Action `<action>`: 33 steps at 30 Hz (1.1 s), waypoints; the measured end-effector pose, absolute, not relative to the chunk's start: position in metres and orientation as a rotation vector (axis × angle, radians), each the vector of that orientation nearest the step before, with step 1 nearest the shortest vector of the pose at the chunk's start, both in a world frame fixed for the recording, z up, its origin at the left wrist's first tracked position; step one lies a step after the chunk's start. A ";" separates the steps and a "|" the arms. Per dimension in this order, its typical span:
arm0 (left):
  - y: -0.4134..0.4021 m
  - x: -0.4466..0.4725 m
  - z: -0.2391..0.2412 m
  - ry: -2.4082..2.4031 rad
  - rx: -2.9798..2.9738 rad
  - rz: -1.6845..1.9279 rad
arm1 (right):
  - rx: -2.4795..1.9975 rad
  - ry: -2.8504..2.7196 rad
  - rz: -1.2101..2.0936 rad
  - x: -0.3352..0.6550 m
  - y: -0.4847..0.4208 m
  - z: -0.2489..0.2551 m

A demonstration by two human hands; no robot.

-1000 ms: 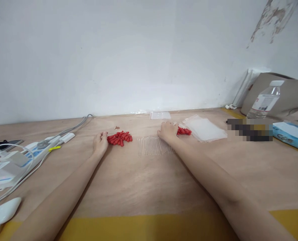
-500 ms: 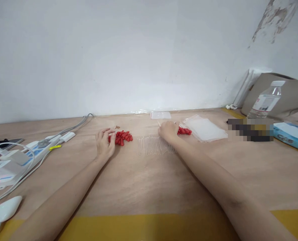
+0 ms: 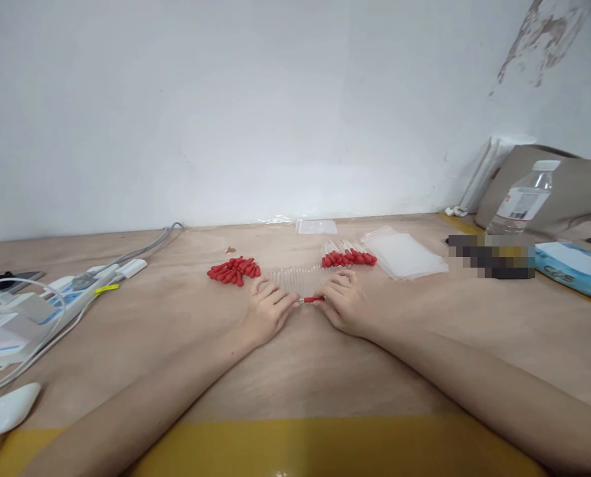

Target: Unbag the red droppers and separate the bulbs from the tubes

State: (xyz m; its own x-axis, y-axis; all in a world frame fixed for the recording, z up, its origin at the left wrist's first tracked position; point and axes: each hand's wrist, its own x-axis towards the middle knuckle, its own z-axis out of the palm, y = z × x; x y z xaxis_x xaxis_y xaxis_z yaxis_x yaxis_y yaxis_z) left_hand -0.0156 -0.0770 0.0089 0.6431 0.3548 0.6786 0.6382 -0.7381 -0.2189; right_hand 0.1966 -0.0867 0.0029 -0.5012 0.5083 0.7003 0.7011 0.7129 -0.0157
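Above the row of thin clear tubes, my two hands meet near its front edge. My right hand pinches a red rubber bulb. The bulb points left at a clear tube in the fingertips of my left hand; bulb and tube meet end to end, though how far one sits in the other I cannot tell. A pile of loose red rubber bulbs lies beyond my left hand. Past my right hand is a row of droppers, red bulbs toward me and clear stems pointing away.
Clear plastic bags lie stacked at right, with another flat bag by the wall. Farther right are a water bottle, a blue packet and a blurred dark object. A power strip with cables occupies the left.
My left hand has come from the loose bulbs to the middle. My right hand has moved back from the dropper row toward me. A bulb and tube now meet between them.
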 end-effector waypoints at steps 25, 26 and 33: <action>-0.096 -0.019 0.019 -0.867 -2.701 -0.723 | -0.718 -2.268 -0.762 0.193 -0.096 0.000; -0.096 -0.018 0.019 -0.876 -2.722 -0.729 | -0.704 -2.260 -0.791 0.193 -0.096 0.000; -0.098 -0.018 0.020 -0.928 -2.835 -0.726 | -0.703 -2.328 -0.696 0.199 -0.097 -0.002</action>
State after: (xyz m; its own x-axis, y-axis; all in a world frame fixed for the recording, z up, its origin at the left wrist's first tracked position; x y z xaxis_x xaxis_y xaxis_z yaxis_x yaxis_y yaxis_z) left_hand -0.0183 -0.0984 0.0203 0.7057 0.5409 0.4576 0.5745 -0.8149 0.0773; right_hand 0.1990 -0.0965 -0.0023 -0.6776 0.3071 0.6682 0.6234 0.7219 0.3004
